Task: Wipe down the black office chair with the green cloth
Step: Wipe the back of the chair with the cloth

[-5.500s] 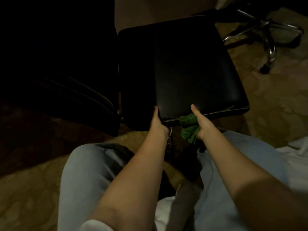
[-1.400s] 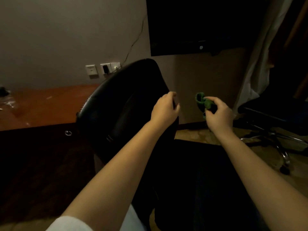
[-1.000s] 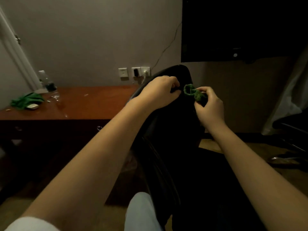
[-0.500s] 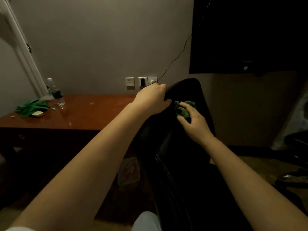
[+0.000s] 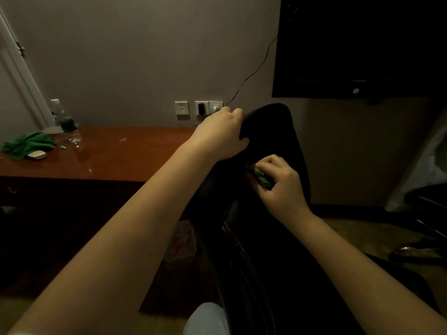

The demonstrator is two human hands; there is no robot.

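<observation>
Gripping the top edge of the black office chair (image 5: 278, 131) with our left hand (image 5: 219, 135), our right hand (image 5: 281, 187) clutching the bunched green cloth (image 5: 262, 178) against its near face just below, we judge the cloth soft and light, the chair prone to swivel unless braced.

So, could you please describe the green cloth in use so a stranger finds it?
Find the black chair backrest at centre. The wiping cloth is bunched under the right hand against it. Unlike the loose green cloth on the desk, it is held.
</observation>
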